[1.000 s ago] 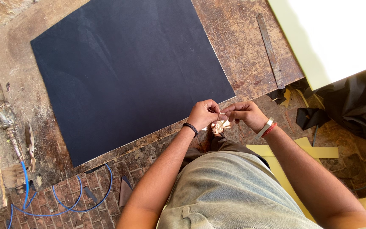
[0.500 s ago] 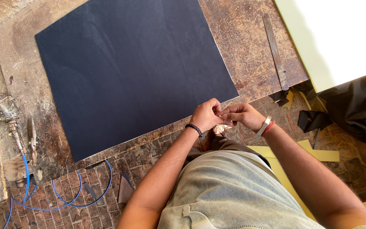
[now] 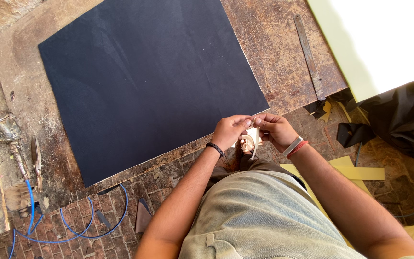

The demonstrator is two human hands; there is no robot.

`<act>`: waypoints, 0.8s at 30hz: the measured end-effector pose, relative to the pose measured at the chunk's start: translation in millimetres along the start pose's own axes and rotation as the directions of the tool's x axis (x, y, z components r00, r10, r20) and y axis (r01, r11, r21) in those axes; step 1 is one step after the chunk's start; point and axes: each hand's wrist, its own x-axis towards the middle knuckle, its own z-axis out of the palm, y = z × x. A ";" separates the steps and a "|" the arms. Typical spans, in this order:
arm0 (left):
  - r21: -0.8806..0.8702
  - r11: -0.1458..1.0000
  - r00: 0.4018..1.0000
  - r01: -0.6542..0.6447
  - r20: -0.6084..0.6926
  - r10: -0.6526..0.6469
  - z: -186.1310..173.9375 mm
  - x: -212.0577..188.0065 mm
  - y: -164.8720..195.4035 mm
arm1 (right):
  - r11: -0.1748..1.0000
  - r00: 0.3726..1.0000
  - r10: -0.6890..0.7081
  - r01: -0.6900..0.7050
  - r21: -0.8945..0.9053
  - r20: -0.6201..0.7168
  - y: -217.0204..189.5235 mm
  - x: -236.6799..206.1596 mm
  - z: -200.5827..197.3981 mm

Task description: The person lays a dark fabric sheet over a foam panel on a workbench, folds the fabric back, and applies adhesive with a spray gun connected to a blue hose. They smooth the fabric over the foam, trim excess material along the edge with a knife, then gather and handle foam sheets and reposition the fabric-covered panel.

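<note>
Head view: left hand [image 3: 231, 132] and right hand [image 3: 275, 130] both pinch a thin white strip [image 3: 255, 142] beside the dark sheet [image 3: 144, 81] on the tabletop [image 3: 283, 62]

1. A craft workshop, rough and well used.
2. Worn, stained wooden bench [image 3: 283, 57], scarred across its top, carrying a large dark sheet [image 3: 144, 81] laid flat.
3. Long metal ruler [image 3: 308, 56] lying near the bench's right edge.
4. Spray gun [image 3: 6, 130] on a blue air hose [image 3: 73, 230] by the bench's left edge.
5. Brick floor [image 3: 398, 177] strewn with yellow offcuts [image 3: 355, 170] and dark scraps [image 3: 142, 216].
</note>
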 end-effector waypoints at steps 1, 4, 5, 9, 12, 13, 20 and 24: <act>-0.033 0.998 0.998 0.052 0.023 -0.051 -0.2 1.4 -1.5 | 0.998 1.000 -0.020 0.019 -0.057 -0.018 0.9 0.5 1.8; -0.030 0.999 0.999 0.037 0.031 -0.036 -0.2 3.8 -3.1 | 0.978 0.996 -0.078 0.066 -0.196 -0.053 3.3 2.3 8.3; -0.025 0.999 0.999 0.036 0.026 -0.035 -0.1 4.2 -3.0 | 0.972 0.994 -0.096 0.080 -0.223 -0.059 3.7 3.0 10.3; 0.014 0.999 0.999 0.038 -0.001 -0.038 1.2 1.7 -2.6 | 0.944 0.981 -0.168 0.133 -0.303 -0.094 3.5 4.5 14.3; 0.036 0.999 1.000 0.002 -0.030 -0.001 4.8 -2.6 -1.7 | 0.955 0.984 -0.158 0.130 -0.265 -0.086 1.5 5.5 13.6; 0.040 0.999 0.999 -0.016 -0.041 0.018 5.8 -4.2 -1.2 | 0.953 0.985 -0.160 0.135 -0.272 -0.070 0.9 5.4 13.1; 0.127 0.992 0.986 -0.006 -0.166 0.027 3.6 -7.3 1.7 | 0.903 0.997 -0.078 0.082 -0.421 0.028 -3.8 1.4 7.2; 0.058 0.998 0.985 -0.023 -0.170 0.033 -0.5 -6.0 0.4 | 0.845 0.997 -0.083 0.073 -0.530 0.006 -3.3 2.0 4.7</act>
